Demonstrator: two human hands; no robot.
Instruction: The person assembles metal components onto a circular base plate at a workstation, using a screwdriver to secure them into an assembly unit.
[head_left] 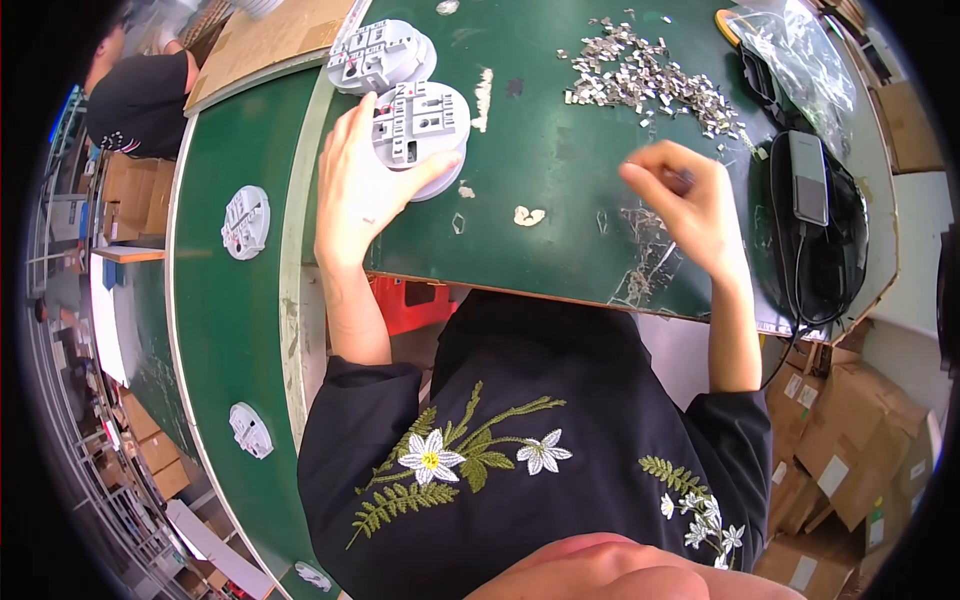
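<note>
On the green table's left side, my left hand (352, 195) spans a round white plastic housing (435, 125), thumb on its near side and fingers along its left edge. Slots, raised ribs and a small red spot mark the top of this housing, which appears to rest on another round part. Just behind it stand more round white housings (375, 55), stacked. My right hand (690, 195) hovers over the table's right part, fingers curled in a pinch. Whatever it holds, if anything, is hidden. Beyond it lies a loose pile of small metal pieces (650, 80).
Left of the table runs a green conveyor belt (215, 330) carrying similar white housings (246, 222). At right, a grey power bank (808, 178) with a cable lies on a black case, near a clear plastic bag (800, 60). Cardboard boxes (850, 440) stand lower right. Another person (140, 90) is far left.
</note>
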